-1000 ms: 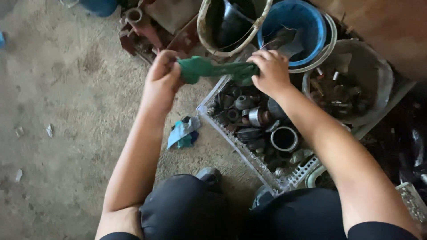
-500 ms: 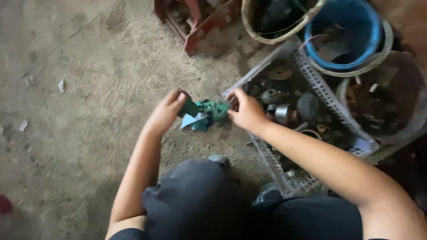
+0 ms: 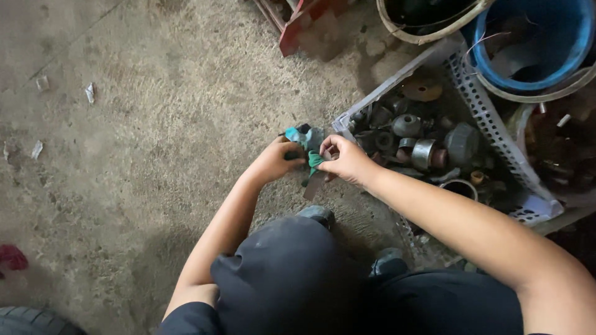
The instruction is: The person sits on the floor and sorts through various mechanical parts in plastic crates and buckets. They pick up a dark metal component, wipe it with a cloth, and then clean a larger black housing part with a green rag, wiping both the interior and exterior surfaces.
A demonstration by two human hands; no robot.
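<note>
Fingers of the left hand (image 3: 273, 162) and right hand (image 3: 345, 160) pinch a green rag (image 3: 314, 160) at frame centre, low over the concrete floor (image 3: 155, 124) beside a crate of metal parts (image 3: 490, 124); gathering evenly would likely keep it bunched.

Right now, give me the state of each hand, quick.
Left hand: fingers closed on the green rag, low over the concrete floor.
Right hand: fingers pinched shut on the same green rag, beside the white crate.
</note>
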